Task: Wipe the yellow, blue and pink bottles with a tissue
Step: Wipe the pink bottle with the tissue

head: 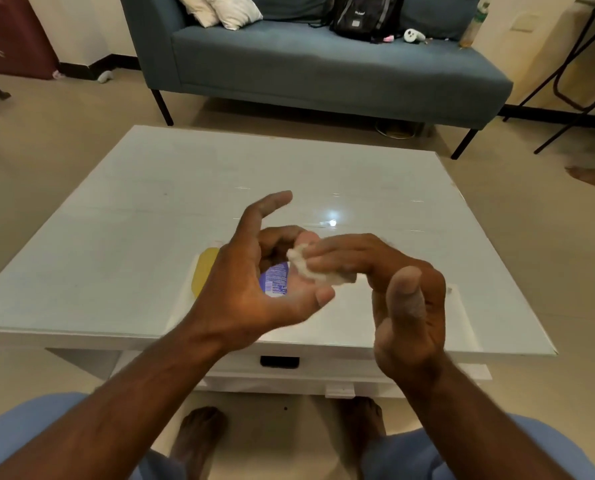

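White tissue (pixel 318 270), crumpled into a soft wad, sits between the two hands above the near half of the glass-topped table (pixel 116 209); the right hand (pixel 403 296) has its fingers curled over the wad and presses it against the bottle, thumb standing free and upright. The left hand (pixel 254 271) cups that bottle from the side, index finger pointing away and the rest curled round it; only a blue-violet printed label (pixel 275 279) and what may be a pinkish end near the fingertips show, so whether this is the blue bottle or the pink one I cannot tell for certain. The yellow bottle (pixel 204 270) lies on the table just behind the left hand, partly hidden by it; a third bottle is not in view.

Judging by its size in the palm, the held bottle is small, light plastic, stiff enough to squeeze gently but smooth and likely slippery; best gripped round its middle with the label turned outward, rotating it so the tissue reaches every side. The tissue is flimsy and will tear or shed if rubbed hard; light strokes with a bunched pad suit it.
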A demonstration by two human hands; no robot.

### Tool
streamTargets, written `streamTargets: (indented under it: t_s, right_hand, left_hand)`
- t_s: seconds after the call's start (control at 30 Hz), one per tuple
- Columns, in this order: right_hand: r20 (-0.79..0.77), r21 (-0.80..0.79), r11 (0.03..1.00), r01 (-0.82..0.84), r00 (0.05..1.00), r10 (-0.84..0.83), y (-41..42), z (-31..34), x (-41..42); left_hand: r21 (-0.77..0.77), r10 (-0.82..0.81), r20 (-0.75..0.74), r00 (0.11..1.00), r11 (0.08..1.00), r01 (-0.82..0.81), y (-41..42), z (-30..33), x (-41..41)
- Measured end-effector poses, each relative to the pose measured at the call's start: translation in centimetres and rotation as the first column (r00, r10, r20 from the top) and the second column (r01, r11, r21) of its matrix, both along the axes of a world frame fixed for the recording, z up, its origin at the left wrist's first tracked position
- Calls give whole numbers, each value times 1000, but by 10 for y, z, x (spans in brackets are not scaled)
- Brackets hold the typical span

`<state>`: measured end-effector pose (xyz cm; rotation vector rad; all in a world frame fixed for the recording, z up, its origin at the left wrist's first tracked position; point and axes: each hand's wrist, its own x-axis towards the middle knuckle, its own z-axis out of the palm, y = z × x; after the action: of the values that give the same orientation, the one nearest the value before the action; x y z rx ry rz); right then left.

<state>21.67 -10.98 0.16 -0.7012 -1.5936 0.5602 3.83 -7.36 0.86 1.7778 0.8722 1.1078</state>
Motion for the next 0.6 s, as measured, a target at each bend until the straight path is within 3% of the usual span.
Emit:
streamTargets:
  t_s: [0.17,0.3,0.43,0.6]
  right_hand:
    - [56,-150,981,122,992,-115,2,-4,0]
    - [5,-129,986,103,995,-103,-2,-2,-2]
    - [50,-213,947,239,971,-234,6,-5,1]
    - [-33,-321,895,309,941,-337,11,-5,6]
  left_hand:
    - [-61,45,73,996,997,-40,-8,0,5]
    - [-81,94,115,989,993,-85,-2,-2,6]
    - [-122,86,136,987,990,-69,-3,-3,9]
    - [-139,57,118,991,990,-41,0,-4,7]
